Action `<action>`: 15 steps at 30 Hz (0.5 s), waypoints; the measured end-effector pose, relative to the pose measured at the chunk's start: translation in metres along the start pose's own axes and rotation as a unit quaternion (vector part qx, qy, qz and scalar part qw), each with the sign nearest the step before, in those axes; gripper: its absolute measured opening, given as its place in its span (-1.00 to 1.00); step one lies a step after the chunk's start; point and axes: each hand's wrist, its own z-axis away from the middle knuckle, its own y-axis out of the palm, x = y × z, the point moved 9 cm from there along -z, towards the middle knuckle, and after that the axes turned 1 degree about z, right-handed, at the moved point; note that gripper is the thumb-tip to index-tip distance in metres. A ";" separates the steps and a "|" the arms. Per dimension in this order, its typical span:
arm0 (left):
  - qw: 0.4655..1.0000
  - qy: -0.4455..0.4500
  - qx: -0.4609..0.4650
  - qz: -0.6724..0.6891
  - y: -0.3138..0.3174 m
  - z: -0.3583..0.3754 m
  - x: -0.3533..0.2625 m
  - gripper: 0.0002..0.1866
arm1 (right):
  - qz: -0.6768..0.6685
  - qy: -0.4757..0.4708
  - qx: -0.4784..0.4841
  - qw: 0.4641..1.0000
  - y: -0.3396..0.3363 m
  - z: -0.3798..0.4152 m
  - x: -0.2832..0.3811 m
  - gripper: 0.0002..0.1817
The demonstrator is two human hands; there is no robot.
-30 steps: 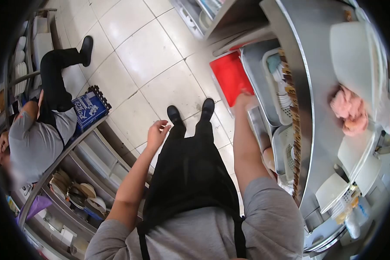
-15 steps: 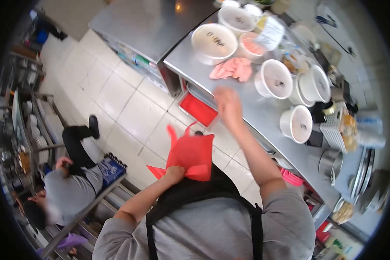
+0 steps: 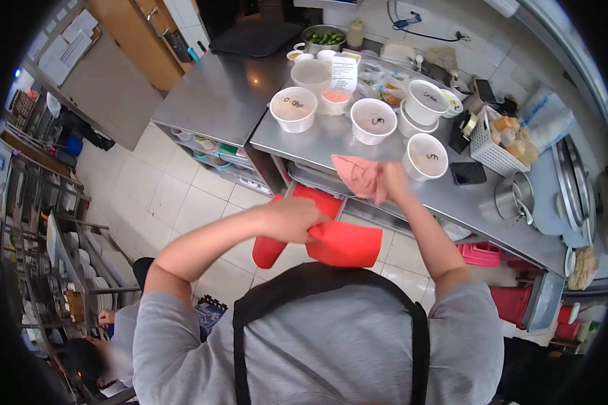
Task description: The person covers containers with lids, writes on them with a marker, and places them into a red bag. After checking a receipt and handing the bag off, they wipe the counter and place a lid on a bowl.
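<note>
My left hand point(image 3: 294, 219) is closed on a red fabric bag point(image 3: 348, 245), in front of my black apron point(image 3: 331, 277). The bag hangs partly folded, and its mouth cannot be made out. My right hand point(image 3: 393, 182) grips a crumpled pink cloth point(image 3: 358, 177) just over the front edge of the steel counter point(image 3: 304, 147). Nearest to that hand stands a lidded white tub point(image 3: 426, 156) with black writing on its lid. More lidded tubs, among them one tub point(image 3: 373, 121) and another tub point(image 3: 293, 109), stand behind the cloth.
A printed receipt point(image 3: 344, 73) stands among the tubs. To the right are a black phone point(image 3: 468, 173), a white basket point(image 3: 496, 145) and a steel pot point(image 3: 514, 196). An open red drawer point(image 3: 315, 200) lies below the counter. Another person point(image 3: 118, 337) sits at the lower left.
My right hand has picked up the pink cloth from the counter and drawn it towards me. The red bag has moved right with my left hand. My view has tilted up.
</note>
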 end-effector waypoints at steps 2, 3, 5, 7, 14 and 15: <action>1.000 -0.018 0.011 0.008 -0.020 -0.011 -0.016 -0.73 | 0.010 0.001 -0.055 0.998 -0.026 -0.022 -0.008 -0.84; 0.996 -0.071 0.047 0.005 -0.032 -0.019 -0.018 -0.70 | 0.039 -0.059 -0.070 0.995 -0.030 -0.026 0.002 -0.81; 0.990 -0.079 -0.114 0.026 -0.078 -0.026 -0.004 -0.60 | 0.076 -0.156 -0.081 0.981 -0.035 -0.016 0.023 -0.77; 0.941 -0.044 -0.214 0.260 -0.141 -0.014 -0.016 -0.56 | 0.037 -0.192 -0.053 0.979 -0.030 0.007 0.047 -0.76; 0.752 -0.133 -0.326 0.558 -0.200 0.022 0.126 -0.61 | -0.679 0.141 0.069 0.717 -0.008 0.083 0.018 -0.72; 0.753 -0.133 -0.324 0.557 -0.194 0.026 0.136 -0.61 | -0.764 0.168 0.075 0.619 -0.005 0.090 0.021 -0.72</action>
